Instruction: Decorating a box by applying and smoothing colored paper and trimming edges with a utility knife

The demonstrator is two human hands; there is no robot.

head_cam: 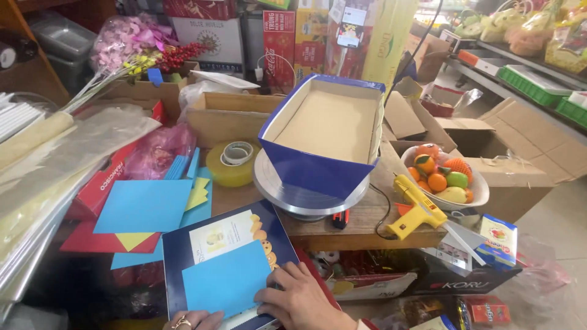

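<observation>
My right hand (301,298) rests flat at the bottom, fingers pressing a light blue paper sheet (225,280) onto a dark blue flat box (183,256) with a pale printed label. My left hand (194,319), wearing a ring, shows only its fingers at the bottom edge, under the box's near rim. Beyond them, a blue-wrapped cardboard box (324,131), open on top, stands tilted on a round metal turntable (293,194) on the wooden table (367,229).
A yellow glue gun (416,214) lies right of the turntable beside a white bowl (480,197) of fake fruit. Tape rolls (232,164), blue, yellow and red paper sheets (143,208) and cellophane rolls (55,165) fill the left. Cardboard boxes (513,146) crowd the right.
</observation>
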